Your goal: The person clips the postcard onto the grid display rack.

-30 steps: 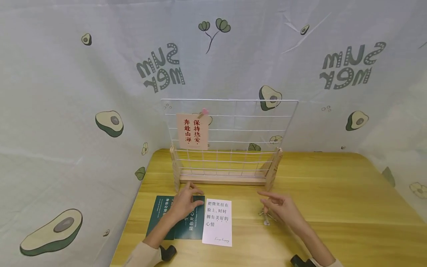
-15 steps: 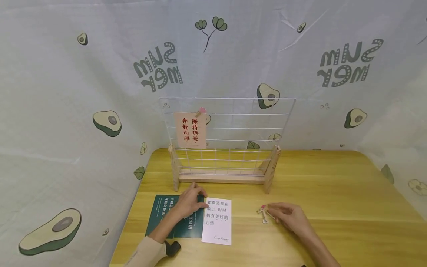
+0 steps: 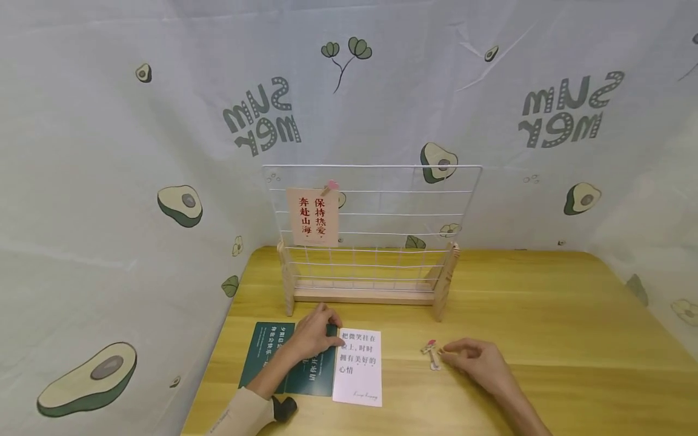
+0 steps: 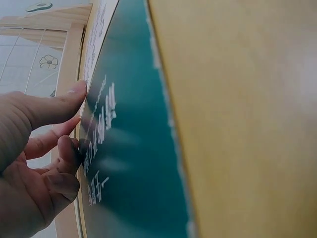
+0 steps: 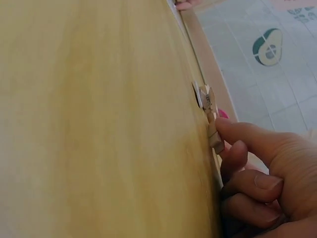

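Note:
My left hand (image 3: 313, 334) lies over the right one of two dark green cards (image 3: 309, 378). Its thumb (image 4: 64, 101) reaches the left edge of the white card (image 3: 358, 381), with the index fingertip near that card's top left corner. The thumb and fingers look apart, with nothing plainly held. My right hand (image 3: 475, 358) is at a small heap of clips on the table. Its fingertips pinch a small wooden clothespin (image 5: 215, 140) at table level. A pink-topped clip (image 3: 431, 344) and a pale piece (image 3: 434, 361) lie just left of those fingers.
Behind the cards stands a white wire grid (image 3: 382, 165) in a wooden base (image 3: 365, 295). A pink card (image 3: 313, 224) hangs at its upper left from a pink clip (image 3: 330, 186). An avocado-print cloth (image 3: 349, 109) surrounds the wooden table (image 3: 534, 315).
My right hand has come down to the clips and its fingers have closed on a clothespin. My left hand has shifted right, from the green card to the white card's edge.

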### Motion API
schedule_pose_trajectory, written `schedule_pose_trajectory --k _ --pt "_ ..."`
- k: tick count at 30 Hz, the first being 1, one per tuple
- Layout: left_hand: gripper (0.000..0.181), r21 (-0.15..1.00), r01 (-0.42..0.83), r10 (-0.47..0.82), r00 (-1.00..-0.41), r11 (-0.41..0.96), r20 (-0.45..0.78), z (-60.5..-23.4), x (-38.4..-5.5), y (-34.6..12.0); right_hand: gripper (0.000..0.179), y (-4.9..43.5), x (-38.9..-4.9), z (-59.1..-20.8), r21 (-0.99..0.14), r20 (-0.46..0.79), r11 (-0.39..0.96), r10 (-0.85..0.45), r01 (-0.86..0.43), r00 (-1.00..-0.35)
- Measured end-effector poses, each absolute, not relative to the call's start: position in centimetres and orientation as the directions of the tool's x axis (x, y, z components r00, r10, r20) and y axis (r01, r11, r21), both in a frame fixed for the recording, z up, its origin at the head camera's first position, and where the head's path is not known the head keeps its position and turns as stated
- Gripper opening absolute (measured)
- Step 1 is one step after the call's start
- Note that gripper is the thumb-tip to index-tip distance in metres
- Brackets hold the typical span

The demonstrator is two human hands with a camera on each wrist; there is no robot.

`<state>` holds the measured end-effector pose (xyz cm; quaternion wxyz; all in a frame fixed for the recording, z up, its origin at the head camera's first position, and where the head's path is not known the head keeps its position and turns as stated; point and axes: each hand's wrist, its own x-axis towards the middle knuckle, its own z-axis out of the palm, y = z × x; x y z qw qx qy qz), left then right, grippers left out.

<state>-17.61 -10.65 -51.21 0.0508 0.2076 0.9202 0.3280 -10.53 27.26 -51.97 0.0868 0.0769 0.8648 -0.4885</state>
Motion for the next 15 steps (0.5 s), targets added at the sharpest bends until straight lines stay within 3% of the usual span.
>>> schedule_pose_trajectory --k 15 --pt "0.036 0.654 0.280 0.382 -0.924 0.703 -0.015 -50.78 -17.34 -10.18 0.028 27.03 -10.43 -52.20 -0.836 -0.235 0.496 0.065 0.236 -0.970"
